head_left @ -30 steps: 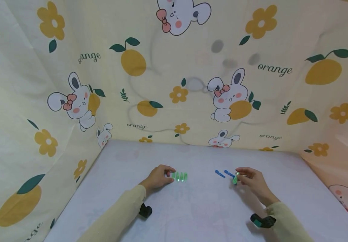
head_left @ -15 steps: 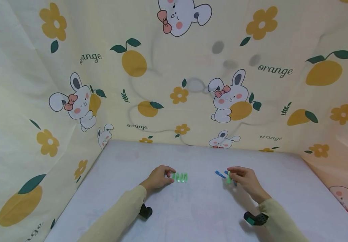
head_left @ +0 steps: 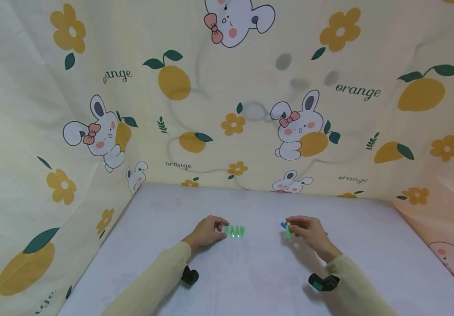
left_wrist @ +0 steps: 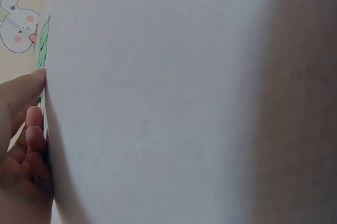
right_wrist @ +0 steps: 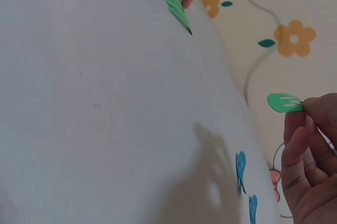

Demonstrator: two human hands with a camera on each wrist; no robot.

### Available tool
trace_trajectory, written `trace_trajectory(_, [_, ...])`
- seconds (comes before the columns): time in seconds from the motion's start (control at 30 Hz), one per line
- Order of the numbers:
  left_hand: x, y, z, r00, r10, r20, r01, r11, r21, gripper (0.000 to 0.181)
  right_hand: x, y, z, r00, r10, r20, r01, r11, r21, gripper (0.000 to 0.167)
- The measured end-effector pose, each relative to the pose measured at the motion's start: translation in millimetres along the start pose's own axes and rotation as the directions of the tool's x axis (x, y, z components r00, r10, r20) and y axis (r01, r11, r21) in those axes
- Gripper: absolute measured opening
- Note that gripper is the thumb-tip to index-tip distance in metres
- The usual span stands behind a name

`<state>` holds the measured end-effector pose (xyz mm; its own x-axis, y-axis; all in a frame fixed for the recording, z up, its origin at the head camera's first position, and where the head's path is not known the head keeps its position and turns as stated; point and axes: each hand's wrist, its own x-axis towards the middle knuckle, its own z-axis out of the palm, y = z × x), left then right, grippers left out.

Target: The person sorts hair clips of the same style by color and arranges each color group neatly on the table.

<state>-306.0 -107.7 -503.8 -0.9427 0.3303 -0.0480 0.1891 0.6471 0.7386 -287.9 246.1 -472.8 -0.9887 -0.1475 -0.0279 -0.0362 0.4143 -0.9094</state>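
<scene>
Several green snap hair clips (head_left: 237,231) lie side by side in a row on the table. My left hand (head_left: 205,230) is at the row's left end, thumb and index finger at the two ends of the leftmost clip. Off to the right, my right hand (head_left: 311,232) pinches another green hair clip (right_wrist: 284,103) by one end, held above the table. Behind and below that hand lie two blue hair clips, one (right_wrist: 240,168) nearer the row and the other (right_wrist: 253,208) farther off; in the head view the hand partly covers them.
The white tabletop (head_left: 243,276) extends around both hands. A printed cloth (head_left: 211,109) with rabbits and oranges stands upright along the back and sides. Each wrist wears a black camera, such as the one (head_left: 323,282) at the right.
My right hand has moved left with the green hair clip, passing in front of the blue clips. The left hand and the row of green clips have stayed put.
</scene>
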Motion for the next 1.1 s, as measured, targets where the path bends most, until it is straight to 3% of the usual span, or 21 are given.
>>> trace_trajectory(0.47, [1.4,0.7,-0.6,1.0,-0.001,0.009,0.002,1.0,-0.011,0.038,8.0,8,21,0.997,-0.059,0.045,0.056,0.997,0.055,0.035])
trace_trajectory(0.83, [-0.8,-1.5,-1.0,1.0,0.022,0.005,-0.022,1.0,-0.021,0.037,9.4,-5,47,0.995,-0.045,0.085,0.036,0.994,0.102,0.034])
trace_trajectory(1.1, [-1.4,0.5,-0.6,1.0,0.001,0.005,-0.001,1.0,-0.026,0.036,19.2,-11,66,0.991,-0.061,0.116,0.049,0.993,0.107,0.034])
